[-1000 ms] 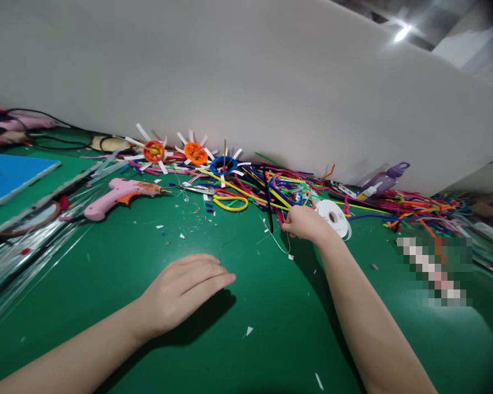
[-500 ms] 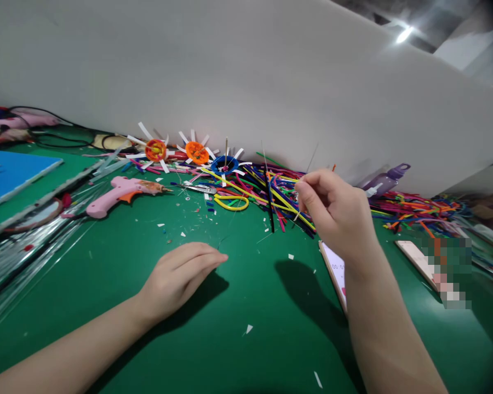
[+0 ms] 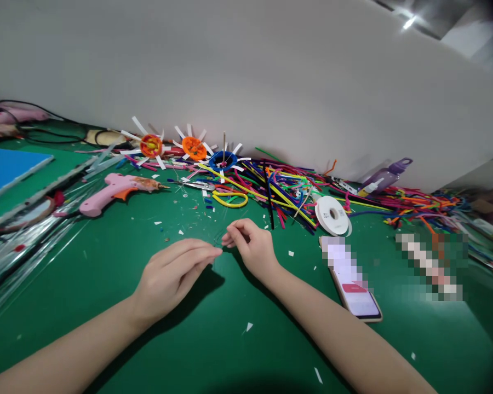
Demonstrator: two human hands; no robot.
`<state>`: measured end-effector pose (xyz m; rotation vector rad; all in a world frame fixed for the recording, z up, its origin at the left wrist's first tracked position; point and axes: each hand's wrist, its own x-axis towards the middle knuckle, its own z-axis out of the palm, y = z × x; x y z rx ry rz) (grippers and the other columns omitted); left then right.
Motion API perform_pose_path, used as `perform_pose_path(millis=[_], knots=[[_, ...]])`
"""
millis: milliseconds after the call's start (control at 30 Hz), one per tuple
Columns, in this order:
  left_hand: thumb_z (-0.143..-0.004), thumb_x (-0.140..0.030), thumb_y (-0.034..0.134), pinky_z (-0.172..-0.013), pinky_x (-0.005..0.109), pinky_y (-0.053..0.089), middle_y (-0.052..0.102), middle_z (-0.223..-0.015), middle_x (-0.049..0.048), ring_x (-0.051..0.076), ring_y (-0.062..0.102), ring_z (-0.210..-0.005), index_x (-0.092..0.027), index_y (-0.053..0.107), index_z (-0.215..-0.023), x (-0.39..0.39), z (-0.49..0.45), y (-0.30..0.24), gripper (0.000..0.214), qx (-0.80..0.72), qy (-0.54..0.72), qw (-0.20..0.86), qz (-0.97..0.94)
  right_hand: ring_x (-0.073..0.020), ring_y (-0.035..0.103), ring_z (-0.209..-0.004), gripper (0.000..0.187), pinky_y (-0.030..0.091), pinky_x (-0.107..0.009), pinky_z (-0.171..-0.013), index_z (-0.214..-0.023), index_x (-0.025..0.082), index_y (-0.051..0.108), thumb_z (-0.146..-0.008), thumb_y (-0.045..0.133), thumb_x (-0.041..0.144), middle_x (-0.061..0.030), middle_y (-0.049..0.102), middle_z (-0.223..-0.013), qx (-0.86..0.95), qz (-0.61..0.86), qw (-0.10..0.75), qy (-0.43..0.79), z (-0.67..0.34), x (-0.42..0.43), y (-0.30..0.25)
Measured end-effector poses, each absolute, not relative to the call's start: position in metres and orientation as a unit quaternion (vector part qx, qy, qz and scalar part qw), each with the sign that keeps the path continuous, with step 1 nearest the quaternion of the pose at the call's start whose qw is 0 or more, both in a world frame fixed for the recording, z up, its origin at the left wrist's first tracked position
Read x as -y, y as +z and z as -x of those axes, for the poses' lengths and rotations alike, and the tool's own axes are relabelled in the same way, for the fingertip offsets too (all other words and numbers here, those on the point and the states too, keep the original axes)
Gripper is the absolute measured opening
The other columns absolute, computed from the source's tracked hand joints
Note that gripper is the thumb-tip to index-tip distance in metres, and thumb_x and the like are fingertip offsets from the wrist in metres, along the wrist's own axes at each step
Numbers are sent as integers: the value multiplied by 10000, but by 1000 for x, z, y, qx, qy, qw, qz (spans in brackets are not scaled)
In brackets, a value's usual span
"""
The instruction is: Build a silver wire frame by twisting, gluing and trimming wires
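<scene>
My left hand (image 3: 175,273) hovers over the green table, its fingers pinched together and pointing right. My right hand (image 3: 252,249) faces it, thumb and forefinger closed, with the fingertips a short way from those of the left. A thin, clear thread (image 3: 218,236) shows faintly at the fingertips; both hands seem to pinch it, though its ends are hard to make out. Beyond the right hand lies a white spool (image 3: 322,211) with a dark centre hole. Scissors with yellow handles (image 3: 230,204) lie behind the hands.
At the left are a pink glue gun (image 3: 107,191), clear plastic strips and a blue board (image 3: 12,167). Along the wall lie many pipe cleaners (image 3: 287,191) and several discs with white strips (image 3: 194,148). To the right are a phone (image 3: 349,279) and a purple bottle (image 3: 388,178).
My right hand has come left and down from above the phone to the left fingertips, uncovering the white spool. My left hand has barely moved.
</scene>
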<state>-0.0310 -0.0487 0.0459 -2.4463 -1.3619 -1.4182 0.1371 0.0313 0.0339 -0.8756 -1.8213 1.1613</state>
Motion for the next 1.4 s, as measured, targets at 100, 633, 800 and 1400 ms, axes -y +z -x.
perform_pose_path(millis=[100,633,800,1400], knots=[[-864,-76,500,-729,207,513,682,-866,26,106,635,-817,-174,625,-980,49,31,46,197,439,-453,-8,776,-128,669,-653,187,568,-260,-624,-873,208,540,-895,478,383,-8,655,-731,717,346,394,459,-138,-34,33],[-855,-86,520,-730,216,506,688,-876,12,106,633,-808,-184,629,-970,49,33,45,186,467,-464,-35,751,-111,637,-668,201,500,-240,-680,-879,218,535,-939,392,345,-12,638,-791,807,334,344,344,-139,-34,33],[-863,-95,508,-720,222,509,687,-851,14,109,632,-795,-188,631,-966,50,33,45,186,471,-465,-40,748,-113,639,-672,216,495,-244,-685,-860,216,539,-940,384,342,-16,644,-806,815,336,341,326,-141,-34,35],[-866,-138,506,-730,221,466,652,-804,-16,102,604,-770,-189,617,-961,47,35,48,155,523,-474,-58,706,-125,641,-696,228,469,-241,-666,-891,197,571,-938,393,333,-32,685,-838,866,316,311,230,-148,-38,38]])
